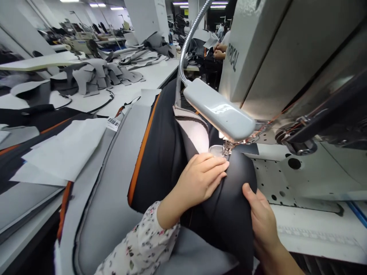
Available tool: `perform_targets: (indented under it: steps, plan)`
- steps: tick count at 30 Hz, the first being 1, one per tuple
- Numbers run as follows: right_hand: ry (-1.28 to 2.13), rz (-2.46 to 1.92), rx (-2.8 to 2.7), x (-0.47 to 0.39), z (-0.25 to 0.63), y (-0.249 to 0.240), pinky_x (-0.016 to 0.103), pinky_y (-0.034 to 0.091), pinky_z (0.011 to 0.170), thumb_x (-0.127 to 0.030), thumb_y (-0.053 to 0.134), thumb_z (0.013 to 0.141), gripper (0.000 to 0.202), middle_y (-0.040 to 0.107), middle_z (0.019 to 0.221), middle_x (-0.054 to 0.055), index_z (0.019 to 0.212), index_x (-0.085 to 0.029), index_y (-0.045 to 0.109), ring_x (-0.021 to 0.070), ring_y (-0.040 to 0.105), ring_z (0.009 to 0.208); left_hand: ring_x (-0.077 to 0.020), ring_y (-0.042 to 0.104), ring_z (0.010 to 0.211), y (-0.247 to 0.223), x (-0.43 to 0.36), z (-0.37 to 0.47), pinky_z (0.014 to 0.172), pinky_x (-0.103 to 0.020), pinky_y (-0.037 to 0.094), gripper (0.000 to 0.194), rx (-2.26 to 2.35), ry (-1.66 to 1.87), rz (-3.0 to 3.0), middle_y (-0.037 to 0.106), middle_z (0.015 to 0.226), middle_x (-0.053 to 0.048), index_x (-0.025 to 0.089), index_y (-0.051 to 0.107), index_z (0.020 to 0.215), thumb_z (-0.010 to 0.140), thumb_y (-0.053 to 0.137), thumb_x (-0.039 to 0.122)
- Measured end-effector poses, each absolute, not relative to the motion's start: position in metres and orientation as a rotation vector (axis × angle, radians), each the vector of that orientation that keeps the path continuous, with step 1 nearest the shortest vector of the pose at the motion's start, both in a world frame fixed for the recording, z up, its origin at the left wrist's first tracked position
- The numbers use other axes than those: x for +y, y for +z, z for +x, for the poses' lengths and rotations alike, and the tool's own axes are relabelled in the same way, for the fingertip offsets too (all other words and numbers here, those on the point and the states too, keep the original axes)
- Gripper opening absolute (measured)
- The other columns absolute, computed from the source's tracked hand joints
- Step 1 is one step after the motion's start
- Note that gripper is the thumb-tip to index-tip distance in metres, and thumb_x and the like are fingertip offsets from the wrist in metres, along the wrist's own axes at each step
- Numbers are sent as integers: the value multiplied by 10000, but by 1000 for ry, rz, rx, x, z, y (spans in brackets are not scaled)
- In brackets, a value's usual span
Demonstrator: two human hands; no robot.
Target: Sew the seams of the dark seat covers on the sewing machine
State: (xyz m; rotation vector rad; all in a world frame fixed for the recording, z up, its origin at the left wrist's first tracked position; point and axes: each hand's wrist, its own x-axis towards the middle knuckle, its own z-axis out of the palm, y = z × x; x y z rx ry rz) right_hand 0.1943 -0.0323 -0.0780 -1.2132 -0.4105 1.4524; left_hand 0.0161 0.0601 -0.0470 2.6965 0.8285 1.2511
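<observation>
Black cloth [237, 206], lower centre of frame, by machine foot [227, 148]. L hand [199, 177] nearly flat on it, fingers together; R hand [262, 219] pinches its edge. Prob. mid-seam feed; next push needs seam flat, fingertips clear.

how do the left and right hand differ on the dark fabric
The left hand lies flat near the metal sewing foot; the right hand holds the fabric's edge, farther from it. A floral sleeve covers the left forearm, while the right forearm in view is bare. Both hands touch the same dark fabric.
</observation>
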Motion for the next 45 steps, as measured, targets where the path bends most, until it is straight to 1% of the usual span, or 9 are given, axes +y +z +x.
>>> perform_targets:
  steps: [4,8,13,19,23,29,34,41,45]
  plan:
    - [1461,-1234,-405,-26,195,-66,447,618,936,-515,842,792,497,813,1021,74,1195,-230,776,321,762,993,-232,664,1146,-42,57,15,1009,-406,560,290,874,1193,2682,758,1257,-96,135,708,1265,1067,523,238]
    - [1422,-1205,-395,-27,196,-60,447,610,960,-488,881,746,493,814,1022,84,1150,-218,795,336,751,1041,-236,676,1143,-37,53,19,993,-409,568,313,896,1165,2686,759,1248,-102,139,715,1259,1075,490,255]
    - [1510,-1211,-363,-31,197,-60,446,617,942,-538,813,825,580,806,1084,108,1289,-198,739,336,753,1053,-242,679,1091,-36,48,21,954,-402,560,304,976,1172,2699,764,1234,-89,131,725,1227,1066,497,251]
    - [1472,-1236,-287,-35,196,-67,433,631,920,-525,795,850,586,804,1115,90,1345,-224,705,323,761,1035,-241,666,1102,-36,47,24,934,-393,546,308,980,1179,2706,766,1235,-74,121,718,1241,1060,505,251]
    - [1437,-1280,-282,-27,199,-69,440,639,908,-508,812,838,571,812,1052,90,1312,-200,728,331,765,1011,-236,671,1078,-35,50,27,936,-395,544,312,1050,1191,2697,771,1215,-72,129,721,1231,1071,484,255]
    - [1422,-1224,-345,-19,204,-70,450,631,936,-466,873,761,479,817,988,84,1158,-208,798,341,760,1025,-239,671,1065,-35,50,27,938,-397,545,313,1040,1194,2698,772,1203,-71,128,720,1229,1069,493,272]
    - [1423,-1227,-324,-20,205,-68,426,619,958,-454,892,735,493,816,1010,69,1163,-229,799,321,768,999,-246,664,1064,-35,50,25,933,-397,538,311,1016,1179,2701,766,1215,-71,119,718,1241,1062,509,264]
    - [1504,-1151,-338,-24,207,-68,461,606,978,-472,851,792,471,814,1041,83,1195,-238,789,321,765,1007,-245,656,1087,-34,47,25,935,-396,536,313,1002,1150,2716,762,1234,-75,131,720,1240,1065,499,267]
    - [1491,-1178,-319,-21,207,-68,458,613,963,-477,883,752,530,813,1025,97,1200,-209,788,328,765,996,-249,652,1083,-34,49,25,931,-403,533,314,1020,1139,2714,762,1235,-70,142,723,1242,1069,499,277]
